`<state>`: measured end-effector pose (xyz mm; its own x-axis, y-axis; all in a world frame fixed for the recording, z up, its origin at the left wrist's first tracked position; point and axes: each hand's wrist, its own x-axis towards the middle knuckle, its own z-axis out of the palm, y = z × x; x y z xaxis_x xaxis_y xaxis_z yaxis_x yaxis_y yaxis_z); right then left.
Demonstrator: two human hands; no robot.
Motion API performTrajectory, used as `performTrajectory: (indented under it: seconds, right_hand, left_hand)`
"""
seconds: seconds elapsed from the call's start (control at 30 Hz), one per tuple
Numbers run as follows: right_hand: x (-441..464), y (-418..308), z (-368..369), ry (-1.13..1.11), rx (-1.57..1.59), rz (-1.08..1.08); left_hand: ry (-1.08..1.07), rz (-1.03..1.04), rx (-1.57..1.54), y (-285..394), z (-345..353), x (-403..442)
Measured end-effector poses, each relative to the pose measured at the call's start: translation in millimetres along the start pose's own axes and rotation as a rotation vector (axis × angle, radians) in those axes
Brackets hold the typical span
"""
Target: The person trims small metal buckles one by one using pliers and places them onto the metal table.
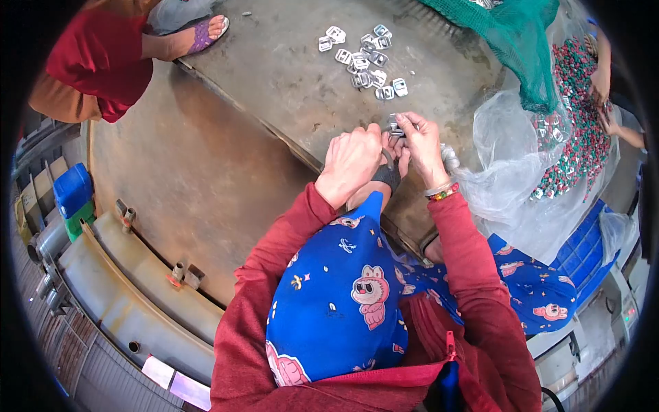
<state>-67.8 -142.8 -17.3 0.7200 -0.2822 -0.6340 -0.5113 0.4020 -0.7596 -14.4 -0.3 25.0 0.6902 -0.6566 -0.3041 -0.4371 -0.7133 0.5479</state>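
Note:
My right hand [421, 147] pinches a small silvery metal buckle [395, 124] between thumb and fingers. Close beside it, my left hand [353, 163] is closed, its knuckles up; a dark curved piece [388, 159] shows at its fingers, but I cannot make out what it is. Both hands are just above my foot, which wears a dark sandal strap [388, 176]. Beyond them, a loose group of similar metal buckles [361, 62] lies on the worn metal surface [288, 75].
Green netting [511, 41] and clear plastic sheeting [508, 137] lie to the right. Many small red and green pieces [583, 103] are heaped there, near another person's hands [601, 86]. Another person's sandalled foot [202, 36] stands upper left. A raised edge [240, 110] crosses the surface.

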Motion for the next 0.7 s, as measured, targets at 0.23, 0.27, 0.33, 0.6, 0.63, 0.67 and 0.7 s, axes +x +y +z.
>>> performTrajectory:
  seconds: [0.23, 0.27, 0.33, 0.6, 0.63, 0.67, 0.7]
  right_hand:
    - [8, 22, 4, 0.142, 0.101, 0.071]
    - [9, 23, 8, 0.157, 0.079, 0.087]
    - [8, 15, 26, 0.181, 0.041, 0.121]
    - [30, 40, 22, 0.01, -0.734, -0.13]
    - [23, 32, 20, 0.014, -0.689, -0.136]
    - [20, 30, 17, 0.032, -0.567, -0.112]
    - [21, 26, 14, 0.051, -0.444, -0.091]
  left_hand:
    - [-0.02, -0.06, -0.175, -18, 25, 0]
    - [-0.004, -0.109, -0.253, -25, 34, -5]
    - [0.048, -0.22, -0.39, -31, 42, -12]
    - [-0.128, -0.247, 0.078, -21, 12, -6]
    - [-0.134, -0.219, 0.101, -16, 5, -6]
    - [-0.138, -0.189, 0.123, -11, -2, -7]
    - [-0.079, -0.186, 0.105, -7, -10, -8]
